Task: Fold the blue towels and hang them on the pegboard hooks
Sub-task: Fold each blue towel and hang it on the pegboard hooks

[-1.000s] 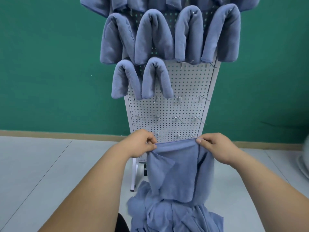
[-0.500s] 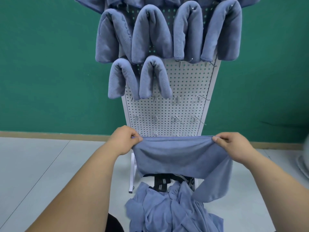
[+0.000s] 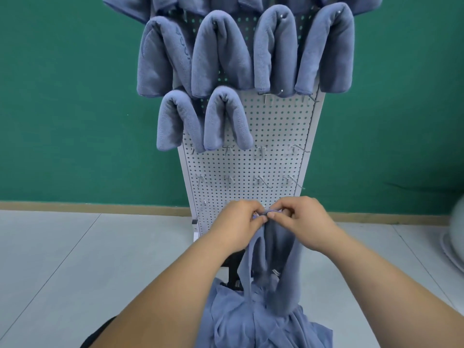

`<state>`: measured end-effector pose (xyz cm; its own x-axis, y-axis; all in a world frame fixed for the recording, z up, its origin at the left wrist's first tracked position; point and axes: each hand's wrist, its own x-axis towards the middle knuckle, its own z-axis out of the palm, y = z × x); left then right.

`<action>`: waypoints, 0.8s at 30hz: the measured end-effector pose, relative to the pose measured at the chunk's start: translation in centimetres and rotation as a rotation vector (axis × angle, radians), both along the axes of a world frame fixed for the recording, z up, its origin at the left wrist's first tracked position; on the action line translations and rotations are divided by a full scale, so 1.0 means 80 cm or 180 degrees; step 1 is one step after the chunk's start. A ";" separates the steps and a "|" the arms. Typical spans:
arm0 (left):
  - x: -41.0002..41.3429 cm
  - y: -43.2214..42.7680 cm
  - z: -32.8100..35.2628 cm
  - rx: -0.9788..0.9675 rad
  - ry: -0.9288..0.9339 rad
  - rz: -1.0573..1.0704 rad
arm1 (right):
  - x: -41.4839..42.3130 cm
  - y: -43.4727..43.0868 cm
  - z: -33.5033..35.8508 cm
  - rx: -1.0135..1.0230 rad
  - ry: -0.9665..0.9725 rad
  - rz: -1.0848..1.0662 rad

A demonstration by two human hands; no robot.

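blue soft-pile towel point(image 3: 273, 249): hangs doubled in two long lobes just in front of the foot of the white perforated metal pegboard point(image 3: 251, 167), above a heap of loose blue towels point(image 3: 251, 322). pinched at its gathered top edge by left hand point(image 3: 238, 222) and right hand point(image 3: 301, 219), fingers curled tight, thumbs nearly touching. forearms reach forward and converge. higher up, folded blue towels point(image 3: 221, 54) draped in rows; bare wire hooks point(image 3: 261, 180) beneath. pale grey tiled floor point(image 3: 75, 259), green wall point(image 3: 62, 96).
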<state>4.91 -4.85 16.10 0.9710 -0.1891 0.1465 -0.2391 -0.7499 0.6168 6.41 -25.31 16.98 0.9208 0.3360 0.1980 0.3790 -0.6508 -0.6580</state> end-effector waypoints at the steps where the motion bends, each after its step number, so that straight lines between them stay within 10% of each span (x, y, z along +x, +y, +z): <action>1: 0.001 0.001 -0.001 -0.0027 -0.0010 0.0063 | 0.001 -0.002 -0.001 -0.0016 0.0022 -0.0058; 24: 0.042 0.118 -0.016 -0.1155 0.0083 0.1979 | 0.024 -0.097 -0.013 -0.0211 0.0159 -0.1128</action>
